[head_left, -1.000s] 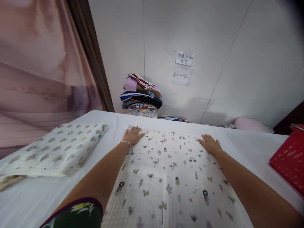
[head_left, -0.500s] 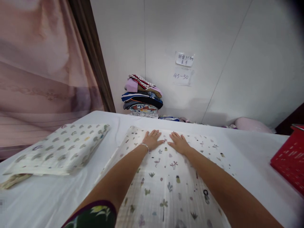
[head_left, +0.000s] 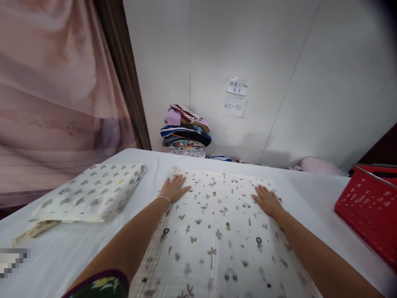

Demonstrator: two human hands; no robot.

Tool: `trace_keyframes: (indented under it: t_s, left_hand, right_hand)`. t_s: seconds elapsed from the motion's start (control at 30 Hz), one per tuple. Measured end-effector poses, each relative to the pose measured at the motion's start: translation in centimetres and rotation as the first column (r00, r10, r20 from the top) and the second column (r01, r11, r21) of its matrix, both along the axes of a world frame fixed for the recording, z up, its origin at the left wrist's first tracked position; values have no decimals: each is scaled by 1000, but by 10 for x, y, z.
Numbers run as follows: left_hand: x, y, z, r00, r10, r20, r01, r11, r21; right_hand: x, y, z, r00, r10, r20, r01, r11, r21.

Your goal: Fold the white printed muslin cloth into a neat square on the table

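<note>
White printed cloth (head_left: 217,231) sits under my palms, left hand (head_left: 173,188) and right hand (head_left: 267,201) both flat, fingers open, well apart.

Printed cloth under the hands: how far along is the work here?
Done: one folded cloth lies at the left of the table. In hand: the left hand and right hand press flat, apart, on the spread printed cloth. Left: it looks not yet folded down like the first.
</note>
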State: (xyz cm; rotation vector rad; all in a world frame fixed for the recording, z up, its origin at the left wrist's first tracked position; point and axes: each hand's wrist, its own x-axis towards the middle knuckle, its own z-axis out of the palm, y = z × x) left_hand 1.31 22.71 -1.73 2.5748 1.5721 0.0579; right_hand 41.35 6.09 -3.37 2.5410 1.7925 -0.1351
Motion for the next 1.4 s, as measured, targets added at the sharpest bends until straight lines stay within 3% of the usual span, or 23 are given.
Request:
trace_keyframes:
  t_s: [0.13, 0.27, 0.33, 0.43, 0.53, 0.63, 0.77, 0.97, 1.1, 1.17, 1.23, 1.33, 1.4]
  left_hand:
    - [-46, -28, 8, 997, 73, -37, -73, 997, 10]
    - [-63, -72, 21, 993, 85, -77, -84, 996, 10]
    - [-68, -100, 23, 996, 33, -79, -30, 998, 48]
    - [-79, -144, 18, 995, -94, -44, 98, 988, 121]
    - [-94, -170, 10, 999, -42, -13, 43, 993, 106]
    - [-103, -178, 7, 998, 66, -9, -65, 994, 89]
    - [-106, -179, 13, 993, 115, -4, -114, 993, 30]
    - [-122, -188, 18, 992, 122, -10, -123, 991, -48]
    - [-137, -206, 17, 996, 90, 27, -88, 993, -82]
    - [-136, -226, 16, 992, 87, 95, -86, 996, -15]
    - [-127, -251, 15, 978, 1, 209, -26, 993, 116]
    - [-103, -285, 12, 897, -304, 320, 227, 940, 256]
    - [-85, -298, 11, 835, -448, 319, 373, 888, 270]
  right_hand:
    - [18, -60, -2, 998, -63, 30, 63, 998, -10]
    - [-1, -107, 4, 996, -85, 14, 85, 996, 6]
    - [-17, -129, 5, 996, -73, 42, 71, 997, 44]
    - [-38, -161, 1, 997, 39, 64, -45, 995, 94]
    - [-46, -185, -3, 997, 70, 32, -72, 994, 86]
    - [-42, -197, -1, 999, -8, 34, 6, 997, 72]
    - [-35, -209, 1, 998, -33, 45, 30, 997, 67]
    - [-30, -231, 3, 999, -29, -14, 30, 997, 68]
    - [-48, -240, 15, 997, -63, 37, 58, 991, 117]
    - [-72, -242, 22, 999, 12, 44, -20, 979, 204]
    - [-105, -242, 28, 974, 220, -48, -195, 931, 310]
    - [-155, -238, 36, 804, 563, -191, -446, 784, 432]
    - [-181, -233, 40, 688, 698, -201, -564, 688, 456]
